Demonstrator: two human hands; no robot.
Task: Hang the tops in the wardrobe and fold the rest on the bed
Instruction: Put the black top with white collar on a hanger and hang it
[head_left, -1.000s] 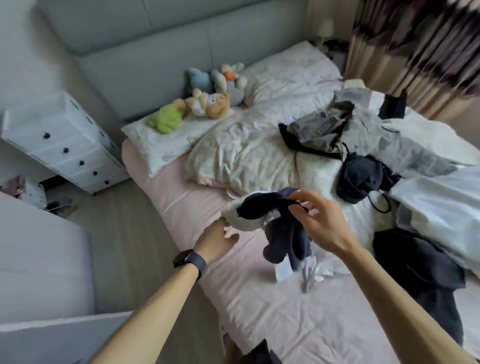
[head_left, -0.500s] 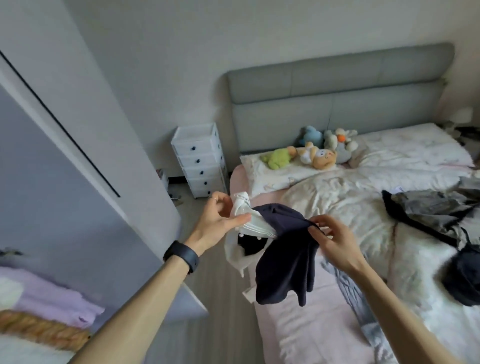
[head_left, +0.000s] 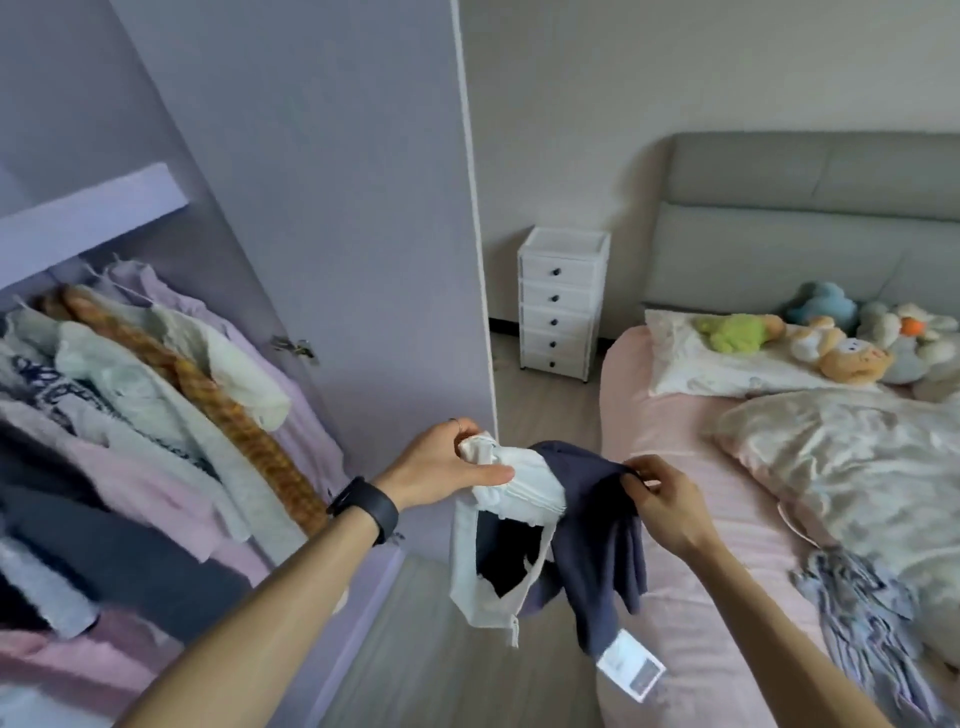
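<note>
Two hands on one bundle. Left hand (head_left: 441, 467) has thumb and fingers curled round the bunched white part (head_left: 519, 493). Right hand (head_left: 670, 506) pinches the top edge of the navy part (head_left: 597, 545) between thumb and fingertips. Cannot tell whether white and navy are one top or two pieces tangled together. The bundle is in the air over the floor, between the wardrobe (head_left: 156, 104) and the bed (head_left: 675, 426). Its top edge is stretched roughly left to right between the hands, and the bulk hangs straight down with one paper tag (head_left: 630, 670) dangling at the bottom. Key relation: the hung clothes (head_left: 130, 405) lie to the left of the bundle and slightly higher, past the open door (head_left: 337, 208). The left hand is the nearer one, so the carry likely goes leftward and up. No free hanger visible, and the rail itself is hidden. Counts: hung garments, several, overlapping too much to number. One grey garment (head_left: 862, 618) on the bed in view, probably awaiting folding. One drawer unit (head_left: 562, 304) with five knobs. Plush toys (head_left: 841, 358), four or five at the headboard.
</note>
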